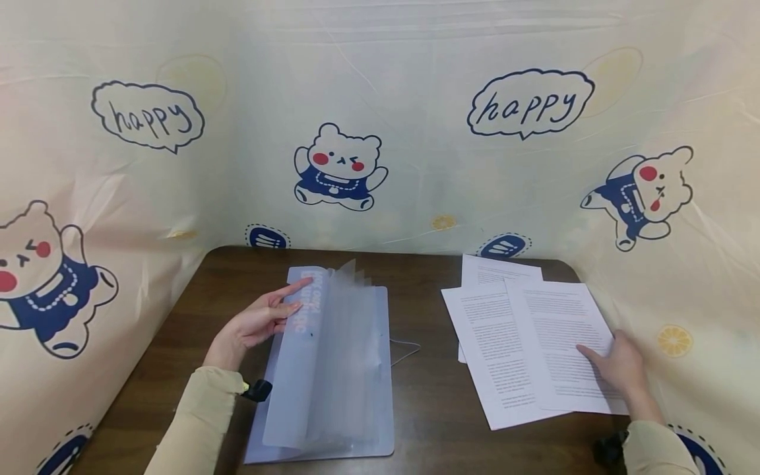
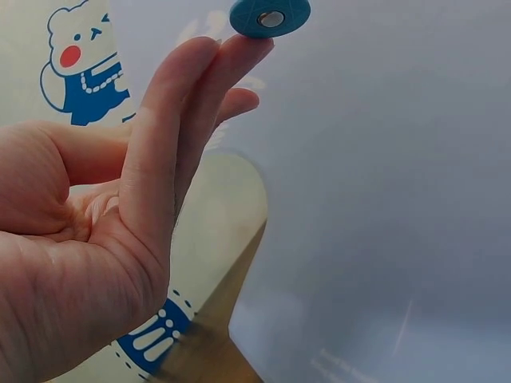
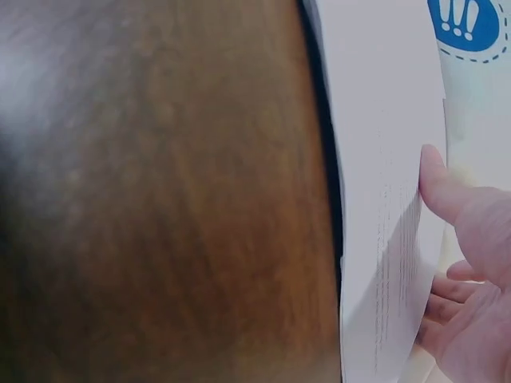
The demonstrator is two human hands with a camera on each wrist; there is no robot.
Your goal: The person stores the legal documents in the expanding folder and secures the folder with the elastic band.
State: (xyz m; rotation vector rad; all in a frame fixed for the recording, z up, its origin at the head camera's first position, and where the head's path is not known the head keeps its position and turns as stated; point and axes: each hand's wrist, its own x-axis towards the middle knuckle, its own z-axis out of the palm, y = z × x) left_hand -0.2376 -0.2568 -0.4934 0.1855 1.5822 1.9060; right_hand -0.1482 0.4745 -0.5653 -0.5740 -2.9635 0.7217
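On the left half of the table lies a pale blue document folder (image 1: 291, 396), its cover raised and curved over, with translucent plastic sleeves (image 1: 350, 369) fanned beside it. My left hand (image 1: 261, 323) is at the upper left of the cover, fairly straight fingers touching it. A teal round button (image 2: 270, 17) shows at those fingertips in the left wrist view. At the right, my right hand (image 1: 623, 366) pinches the edge of a printed paper sheet (image 1: 558, 336), thumb on top and the other fingers partly hidden beneath. More printed sheets (image 1: 489, 330) overlap under it.
A thin string (image 1: 410, 349) extends from the folder's right side. Brown wooden table (image 1: 427, 415) shows between folder and papers. Printed curtain (image 1: 427, 171) with bears and "happy" bubbles surrounds the back and sides, close by the right hand.
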